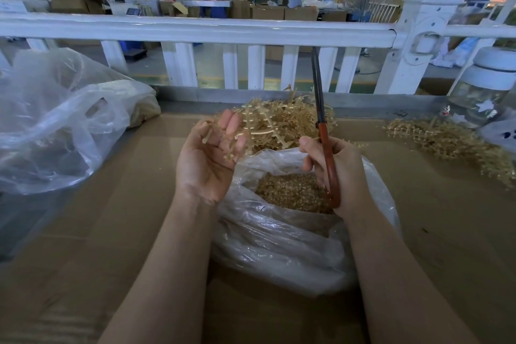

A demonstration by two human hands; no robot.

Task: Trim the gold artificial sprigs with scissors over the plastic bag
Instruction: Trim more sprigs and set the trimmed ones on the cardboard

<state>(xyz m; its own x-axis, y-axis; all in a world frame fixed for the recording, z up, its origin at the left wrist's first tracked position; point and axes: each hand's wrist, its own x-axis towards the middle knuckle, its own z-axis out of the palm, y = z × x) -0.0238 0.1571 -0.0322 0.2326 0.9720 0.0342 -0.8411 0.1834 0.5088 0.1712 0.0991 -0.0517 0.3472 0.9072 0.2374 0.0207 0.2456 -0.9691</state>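
My left hand [208, 158] is palm-up over the left rim of the clear plastic bag [282, 246], its fingers nearly straight, with small gold sprig pieces [223, 134] lying across them. My right hand [335, 173] grips the red-handled scissors [324, 134], whose dark blades point straight up and look closed. Gold trimmings [290, 190] fill the bag's open mouth between my hands. A heap of untrimmed gold sprigs [279, 123] lies just behind the bag.
A second pile of gold sprigs [446, 142] lies at the right. A large clear bag [55, 120] bulges at the left. Cardboard [97, 232] covers the table; a white railing [209, 31] runs behind it. A glass jar [480, 92] stands far right.
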